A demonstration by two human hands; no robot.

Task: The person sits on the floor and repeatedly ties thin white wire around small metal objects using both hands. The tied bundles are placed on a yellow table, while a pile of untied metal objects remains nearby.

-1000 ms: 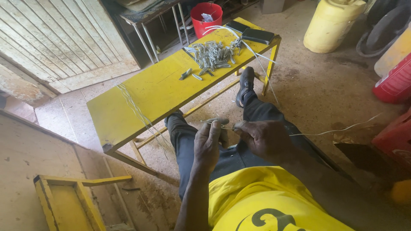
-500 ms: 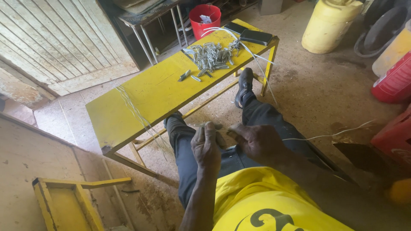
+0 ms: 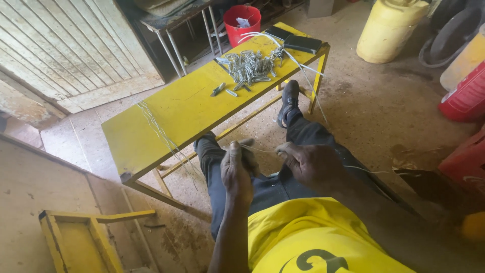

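A dusty concrete workshop floor (image 3: 374, 106) runs under a long yellow wooden bench (image 3: 187, 111) that stands slantwise before a seated person in a yellow shirt and dark trousers, with a pale slatted wooden door (image 3: 65, 50) at the upper left. Low over the person's lap, the left hand (image 3: 236, 169) is curled shut, thumb pointing up, pinching one end of a thin pale wire (image 3: 262, 150); the right hand (image 3: 310, 164) is likewise closed in a fist on the same wire just beside it, so that a short stretch of wire spans the small gap between the two hands. From the right hand the wire trails on to the right across the thigh toward the floor. Whether either hand also holds a small tool cannot be told. On the far half of the bench lies a heap of bent grey wire pieces (image 3: 250, 65), with two stray pieces nearer the middle, a black flat case (image 3: 302, 43) at the far corner, and white cable looping off the edge. Loose strands of wire hang across the near end of the bench. Beyond stand a red bucket (image 3: 242, 23) and a yellow jerrycan (image 3: 391, 30); a small yellow wooden frame (image 3: 81, 237) sits at lower left.
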